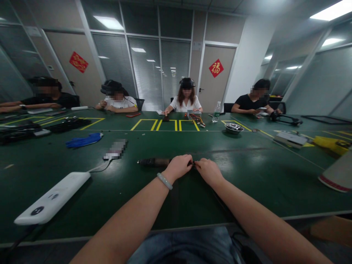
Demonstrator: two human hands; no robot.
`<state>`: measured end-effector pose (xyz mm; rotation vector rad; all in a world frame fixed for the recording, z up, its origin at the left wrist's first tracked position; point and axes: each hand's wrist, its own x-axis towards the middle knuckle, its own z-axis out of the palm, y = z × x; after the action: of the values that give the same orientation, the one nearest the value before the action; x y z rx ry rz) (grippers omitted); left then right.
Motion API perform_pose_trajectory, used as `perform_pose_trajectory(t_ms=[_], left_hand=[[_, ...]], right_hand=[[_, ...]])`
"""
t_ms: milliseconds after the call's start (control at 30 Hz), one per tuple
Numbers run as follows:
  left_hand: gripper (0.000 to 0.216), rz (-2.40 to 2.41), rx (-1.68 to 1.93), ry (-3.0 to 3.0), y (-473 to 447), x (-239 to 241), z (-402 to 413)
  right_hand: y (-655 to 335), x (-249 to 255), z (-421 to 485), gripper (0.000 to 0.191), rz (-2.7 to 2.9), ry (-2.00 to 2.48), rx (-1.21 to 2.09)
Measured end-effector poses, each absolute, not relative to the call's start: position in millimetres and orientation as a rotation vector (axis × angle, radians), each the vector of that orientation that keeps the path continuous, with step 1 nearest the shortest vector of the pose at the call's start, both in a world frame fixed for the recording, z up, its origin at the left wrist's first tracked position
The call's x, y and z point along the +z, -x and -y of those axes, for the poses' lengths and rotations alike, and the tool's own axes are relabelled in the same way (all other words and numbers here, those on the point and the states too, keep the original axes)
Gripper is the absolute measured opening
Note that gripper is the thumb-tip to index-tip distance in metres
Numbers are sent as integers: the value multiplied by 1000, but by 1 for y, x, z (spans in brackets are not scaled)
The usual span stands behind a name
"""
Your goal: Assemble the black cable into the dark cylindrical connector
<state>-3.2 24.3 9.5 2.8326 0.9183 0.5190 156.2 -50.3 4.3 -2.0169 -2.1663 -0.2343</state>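
Observation:
Both of my hands meet at the middle of the green table [247, 172]. My left hand [179, 166], with a pale bangle on its wrist, is closed around the end of a dark rod-shaped tool [154, 162] that lies pointing left. My right hand [208, 169] is pinched shut against the left hand's fingertips. What sits between the fingers is too small to make out.
A white power bank [52, 199] with a cable lies at the near left, a blue glove [84, 140] further back. A metal bowl [233, 128], a water bottle [216, 112] and yellow items [331, 144] stand across the table. Several people sit along the far side.

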Motion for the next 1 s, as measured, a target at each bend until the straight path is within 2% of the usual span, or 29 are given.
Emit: perform_pose_trajectory(t_ms=[400, 867, 1000], left_hand=[[9, -907, 554, -2853, 4, 10, -24], [10, -851, 553, -2915, 3, 8, -28], [9, -837, 562, -2925, 3, 6, -30]], right_hand=[[-154, 6, 49, 32, 2123, 2071, -200], [-166, 3, 31, 23, 2295, 1818, -333], [-169, 2, 23, 22, 2310, 1916, -200]])
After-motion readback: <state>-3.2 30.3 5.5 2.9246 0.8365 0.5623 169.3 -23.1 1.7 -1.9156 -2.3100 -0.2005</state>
